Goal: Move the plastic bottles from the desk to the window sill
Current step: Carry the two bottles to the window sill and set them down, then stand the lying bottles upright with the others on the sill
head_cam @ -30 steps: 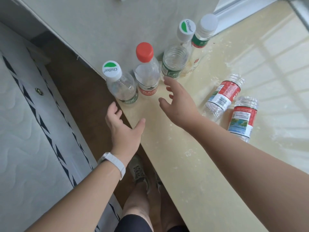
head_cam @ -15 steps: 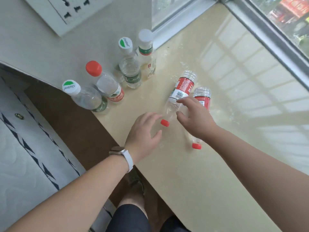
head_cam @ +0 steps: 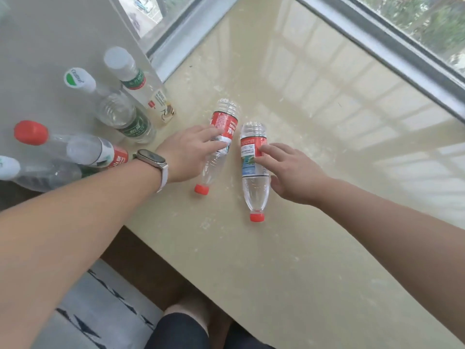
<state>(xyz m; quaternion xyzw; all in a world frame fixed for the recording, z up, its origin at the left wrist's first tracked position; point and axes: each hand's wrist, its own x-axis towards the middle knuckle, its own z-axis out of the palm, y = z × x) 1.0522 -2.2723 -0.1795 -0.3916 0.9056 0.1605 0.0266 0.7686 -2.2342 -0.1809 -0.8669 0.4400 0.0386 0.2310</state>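
Left hand has moved onto the ribbed, clear red-capped bottle; right hand shifted to its twin at 3 o'clock. Both touch with nearly straight fingers.

The left hand lies over the first lying bottle, masking its middle and the hand's own thumb; whether it grips cannot be told. Fingers of the right hand cover part of the label on the second lying bottle, its small print unreadable. The left edge cuts off a clear bottle; the wristwatch hides the base of the red-capped bottle.
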